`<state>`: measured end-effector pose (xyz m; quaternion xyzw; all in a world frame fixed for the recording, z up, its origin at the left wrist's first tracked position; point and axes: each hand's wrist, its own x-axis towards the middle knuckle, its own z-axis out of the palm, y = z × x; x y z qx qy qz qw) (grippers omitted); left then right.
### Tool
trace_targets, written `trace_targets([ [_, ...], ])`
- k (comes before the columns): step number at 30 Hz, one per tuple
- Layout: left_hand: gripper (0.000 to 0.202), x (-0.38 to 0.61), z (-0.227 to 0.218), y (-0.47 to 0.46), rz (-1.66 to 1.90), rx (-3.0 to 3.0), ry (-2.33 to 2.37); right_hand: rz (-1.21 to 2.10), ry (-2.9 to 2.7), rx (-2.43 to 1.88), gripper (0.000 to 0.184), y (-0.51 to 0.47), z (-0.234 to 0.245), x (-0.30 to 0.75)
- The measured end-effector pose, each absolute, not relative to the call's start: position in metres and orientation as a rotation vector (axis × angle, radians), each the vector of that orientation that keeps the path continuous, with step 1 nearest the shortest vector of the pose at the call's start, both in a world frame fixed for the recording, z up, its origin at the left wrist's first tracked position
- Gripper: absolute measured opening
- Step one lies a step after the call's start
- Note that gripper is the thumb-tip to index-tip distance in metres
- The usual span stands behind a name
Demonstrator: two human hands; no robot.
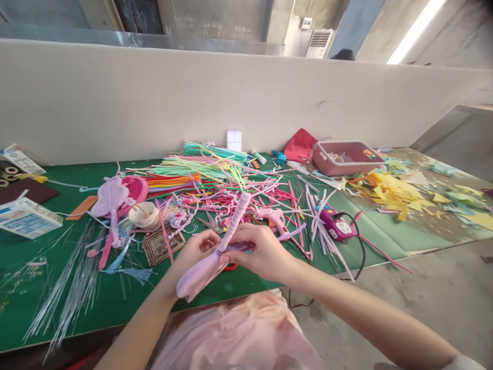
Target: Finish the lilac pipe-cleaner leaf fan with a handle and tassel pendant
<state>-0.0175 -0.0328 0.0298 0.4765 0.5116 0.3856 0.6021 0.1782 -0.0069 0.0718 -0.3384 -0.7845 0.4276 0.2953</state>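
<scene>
My left hand point(195, 253) and my right hand point(259, 253) meet above the near edge of the green table point(115, 298). Together they pinch a lilac pipe-cleaner piece point(215, 252). Its fuzzy stem rises up and to the right, and a flat looped end hangs down to the left below my left hand. Both hands have their fingers closed on it. Just beyond them lies a heap of coloured pipe cleaners point(215, 180), with scissors point(210, 224) and a pink glue gun point(274, 218) partly buried in it.
A small purple device point(336, 225) with a black cable lies right of the heap. A pink tray point(346, 156) stands at the back right beside yellow paper scraps point(396, 192). Silver tinsel strands point(73, 288), a white cup point(144, 215) and white boxes point(26, 218) lie left. A white wall runs behind.
</scene>
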Motion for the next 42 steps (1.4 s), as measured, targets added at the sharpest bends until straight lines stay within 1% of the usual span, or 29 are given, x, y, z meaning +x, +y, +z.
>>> trace_targets([
  [2,0.037,-0.031,0.047,-0.037,0.979,1.070,1.252,1.162,-2.053,-1.023,0.016,-0.004,0.070,0.175],
  [4,0.044,-0.043,0.069,-0.041,1.039,1.071,1.282,1.137,-2.030,-1.087,0.014,0.000,0.070,0.170],
  [6,0.049,-0.047,0.088,-0.044,0.945,1.300,1.327,1.108,-2.028,-1.098,0.013,0.003,0.072,0.165],
  [7,0.048,-0.046,0.094,-0.044,0.849,1.410,1.406,1.099,-2.039,-1.097,0.012,0.005,0.073,0.163],
  [8,0.041,-0.044,0.098,-0.043,0.771,1.501,1.486,1.090,-2.058,-1.093,0.012,0.006,0.075,0.162],
  [10,0.028,-0.038,0.098,-0.039,0.756,1.585,1.576,1.087,-2.132,-1.072,0.010,0.010,0.081,0.162],
  [12,0.024,-0.035,0.091,-0.035,0.787,1.597,1.569,1.130,-2.253,-1.012,0.010,0.015,0.086,0.166],
  [15,0.023,-0.034,0.081,-0.032,0.823,1.561,1.551,1.269,-2.329,-0.946,0.016,0.022,0.089,0.172],
  [17,0.024,-0.035,0.077,-0.034,0.844,1.524,1.578,1.440,-2.232,-0.987,0.022,0.027,0.086,0.174],
  [19,0.026,-0.035,0.075,-0.037,0.848,1.484,1.626,1.626,-2.076,-1.050,0.034,0.030,0.080,0.174],
  [21,0.030,-0.034,0.074,-0.040,0.827,1.444,1.676,1.724,-1.955,-1.090,0.043,0.031,0.074,0.173],
  [22,0.030,-0.033,0.074,-0.041,0.813,1.426,1.690,1.718,-1.932,-1.098,0.043,0.031,0.073,0.172],
  [24,0.029,-0.029,0.073,-0.043,0.819,1.410,1.686,1.601,-1.967,-1.124,0.035,0.029,0.073,0.170],
  [27,0.022,-0.024,0.069,-0.043,0.897,1.414,1.666,1.256,-2.104,-1.181,0.014,0.022,0.080,0.167],
  [29,0.023,-0.021,0.065,-0.043,0.921,1.411,1.669,1.059,-2.196,-1.190,0.007,0.015,0.085,0.166],
  [32,0.030,-0.019,0.058,-0.043,0.907,1.396,1.654,0.889,-2.360,-1.122,0.014,0.006,0.087,0.164],
  [35,0.032,-0.019,0.051,-0.043,0.889,1.378,1.603,0.820,-2.521,-0.991,0.024,0.004,0.084,0.166],
  [38,0.028,-0.019,0.046,-0.045,0.855,1.337,1.530,0.872,-2.645,-0.848,0.030,0.012,0.082,0.171],
  [42,0.027,-0.022,0.038,-0.048,0.820,1.256,1.423,1.040,-2.718,-0.693,0.028,0.025,0.081,0.180],
])
